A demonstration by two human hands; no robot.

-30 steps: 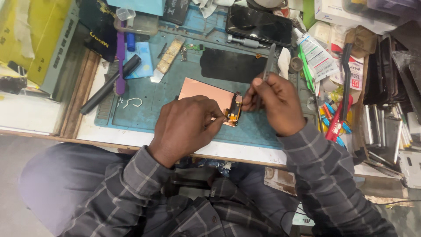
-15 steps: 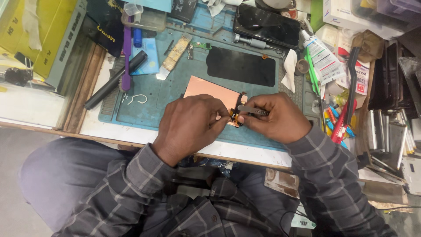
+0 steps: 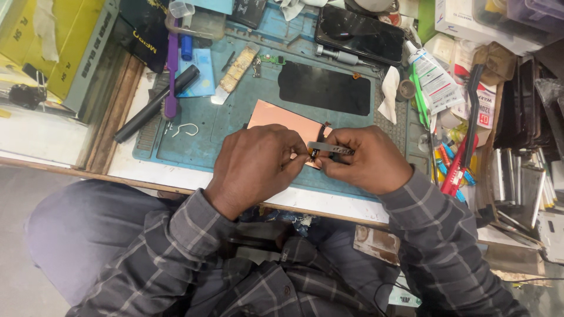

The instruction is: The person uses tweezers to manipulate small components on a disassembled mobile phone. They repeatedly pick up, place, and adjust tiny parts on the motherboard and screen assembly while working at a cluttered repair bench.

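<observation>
copper panel (image 3: pixel 276 115): near edge hidden under both hands
tweezers (image 3: pixel 329 148): tips hidden between fingers
phone (image 3: pixel 359 33): partly covered by clutter
yellow boxes (image 3: pixel 41 41): cut off at the left edge

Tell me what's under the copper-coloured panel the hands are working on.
The copper-coloured panel lies on the blue-green work mat. Its near edge is covered by the left hand and right hand with tweezers.

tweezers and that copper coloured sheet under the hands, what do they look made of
Tweezers, in the right hand: likely steel, from the dull grey metallic sheen. Copper coloured sheet, under the left hand: looks like thin copper foil, smooth, flat and matte pinkish-orange; whether film or metal is unclear.
</observation>
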